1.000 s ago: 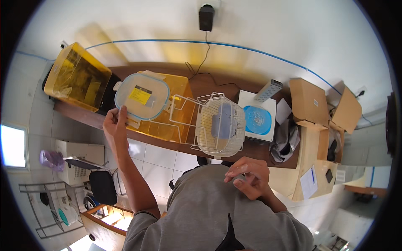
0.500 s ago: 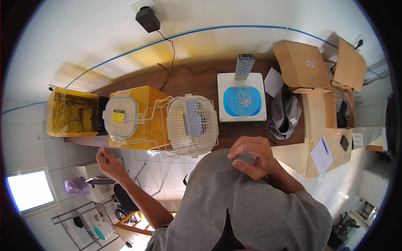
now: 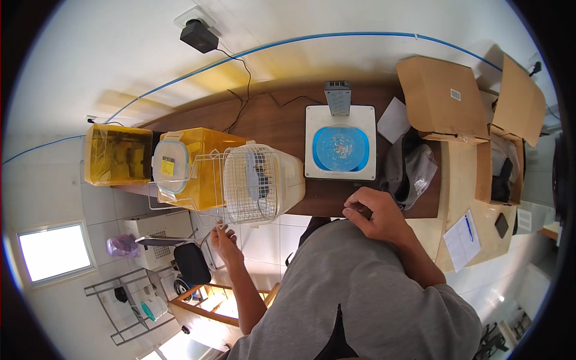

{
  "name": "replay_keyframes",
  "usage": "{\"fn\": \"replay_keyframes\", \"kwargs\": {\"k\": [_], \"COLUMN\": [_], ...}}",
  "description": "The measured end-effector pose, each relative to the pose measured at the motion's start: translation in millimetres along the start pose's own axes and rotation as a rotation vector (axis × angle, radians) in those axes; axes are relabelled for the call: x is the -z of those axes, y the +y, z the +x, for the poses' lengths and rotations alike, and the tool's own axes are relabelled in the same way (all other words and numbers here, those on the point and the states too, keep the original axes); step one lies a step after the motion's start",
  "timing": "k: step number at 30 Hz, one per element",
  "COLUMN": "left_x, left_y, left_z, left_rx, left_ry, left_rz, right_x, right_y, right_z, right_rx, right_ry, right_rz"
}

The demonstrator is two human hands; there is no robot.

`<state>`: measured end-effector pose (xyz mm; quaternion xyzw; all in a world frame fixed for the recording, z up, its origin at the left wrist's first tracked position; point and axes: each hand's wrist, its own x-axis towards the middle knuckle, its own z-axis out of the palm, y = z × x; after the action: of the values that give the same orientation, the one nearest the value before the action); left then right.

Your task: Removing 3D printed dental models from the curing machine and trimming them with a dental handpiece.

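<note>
Wire basket (image 3: 245,195) is perched at tabletop (image 3: 282,123) front edge; could be tipped off if snagged by left hand (image 3: 225,241), fingers bunched at wire, grip unclear. Right hand (image 3: 377,216) half-curled, nothing seen held.

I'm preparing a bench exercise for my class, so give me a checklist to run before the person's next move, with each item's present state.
1. Right hand free: ok; nothing held shows.
2. Left hand off the cream plastic container with oval wire-mesh front: cannot tell; fingertips appear at its wires.
3. Container fully supported by the dark brown table: cannot tell; it overlaps the front edge in view.
4. White square device with blue round top clear of both hands: ok.
5. Black block-shaped power adapter plugged in: ok.
6. Brown cardboard box closed: not ok; flaps open.
</note>
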<state>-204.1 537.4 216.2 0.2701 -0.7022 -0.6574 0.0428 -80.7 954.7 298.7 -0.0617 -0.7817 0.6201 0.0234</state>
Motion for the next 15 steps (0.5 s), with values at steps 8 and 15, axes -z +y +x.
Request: {"fn": "replay_keyframes", "kwargs": {"k": [8,15], "left_x": [-1.3,3.5], "left_y": [-9.5,15.1], "left_z": [-36.8,-54.0], "left_rx": [0.004,-0.191], "left_ry": [0.021,0.032], "left_rz": [-0.048,-0.062], "right_x": [17.6,19.0], "right_y": [10.0,12.1], "right_z": [-1.3,-3.7], "right_rx": [0.023,0.058], "right_ry": [-0.151,-0.213], "right_rz": [-0.082,-0.118]}}
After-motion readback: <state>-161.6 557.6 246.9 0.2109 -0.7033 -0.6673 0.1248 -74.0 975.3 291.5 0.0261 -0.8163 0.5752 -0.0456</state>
